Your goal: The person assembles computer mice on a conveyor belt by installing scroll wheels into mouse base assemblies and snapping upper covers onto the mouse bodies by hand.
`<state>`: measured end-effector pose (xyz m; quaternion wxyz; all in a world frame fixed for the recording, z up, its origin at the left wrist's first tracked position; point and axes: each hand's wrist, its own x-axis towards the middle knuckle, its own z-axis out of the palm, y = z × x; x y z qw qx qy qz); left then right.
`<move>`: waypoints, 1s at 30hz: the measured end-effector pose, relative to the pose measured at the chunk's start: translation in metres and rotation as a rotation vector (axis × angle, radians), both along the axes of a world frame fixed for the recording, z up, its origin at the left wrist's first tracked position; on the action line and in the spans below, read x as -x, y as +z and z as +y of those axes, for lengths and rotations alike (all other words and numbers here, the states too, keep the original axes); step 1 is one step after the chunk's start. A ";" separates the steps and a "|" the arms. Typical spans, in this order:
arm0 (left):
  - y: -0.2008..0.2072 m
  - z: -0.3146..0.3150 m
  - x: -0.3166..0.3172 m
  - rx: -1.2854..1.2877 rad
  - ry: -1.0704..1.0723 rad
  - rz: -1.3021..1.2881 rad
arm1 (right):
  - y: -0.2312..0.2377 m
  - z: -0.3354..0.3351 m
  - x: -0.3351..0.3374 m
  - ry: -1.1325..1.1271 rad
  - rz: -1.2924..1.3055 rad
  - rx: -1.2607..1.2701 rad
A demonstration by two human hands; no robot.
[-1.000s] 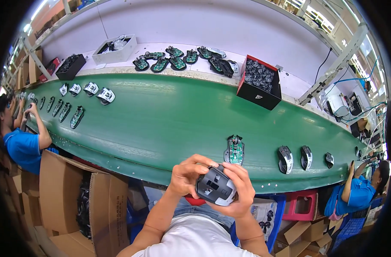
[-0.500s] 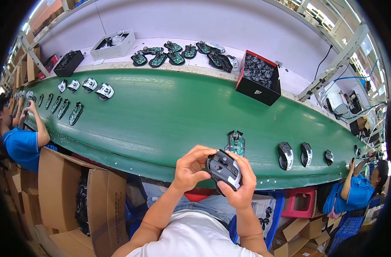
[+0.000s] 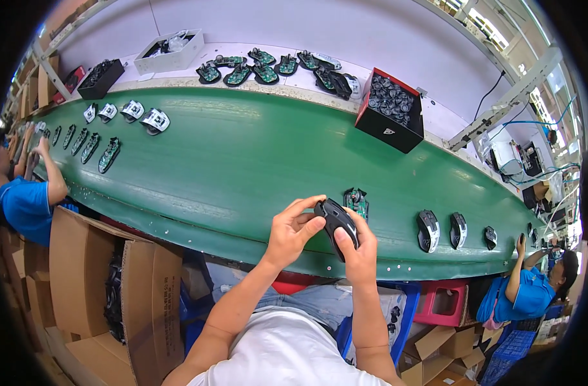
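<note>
Both hands hold a black computer mouse [image 3: 337, 223] just above the near edge of the green conveyor belt [image 3: 242, 161]. My left hand [image 3: 292, 233] grips its left side with fingers over the top. My right hand [image 3: 358, 248] cups it from below and the right, thumb on its shell. Just beyond the mouse, a mouse base with a green circuit board [image 3: 356, 201] lies on the belt.
Two assembled mice [image 3: 428, 229] [image 3: 458, 229] and smaller ones lie to the right on the belt. Circuit-board bases [image 3: 109, 154] and white shells [image 3: 155, 120] lie far left. A black bin of parts [image 3: 392, 109] stands behind. Seated workers in blue are at both ends; cardboard boxes [image 3: 94, 276] stand lower left.
Both hands have lifted the mouse up and forward from over my lap to the belt's near edge, turning it more on its side.
</note>
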<state>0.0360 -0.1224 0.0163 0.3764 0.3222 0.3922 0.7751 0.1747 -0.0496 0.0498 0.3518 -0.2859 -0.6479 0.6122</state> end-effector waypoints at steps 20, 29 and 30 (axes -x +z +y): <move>-0.008 0.002 0.001 0.085 -0.059 -0.031 | -0.012 -0.001 -0.002 -0.022 -0.023 0.041; -0.008 0.010 -0.006 -0.024 -0.064 -0.012 | -0.008 0.000 0.000 -0.046 0.141 0.150; -0.008 0.011 -0.006 -0.022 -0.066 -0.012 | -0.009 0.000 0.001 -0.030 0.177 0.192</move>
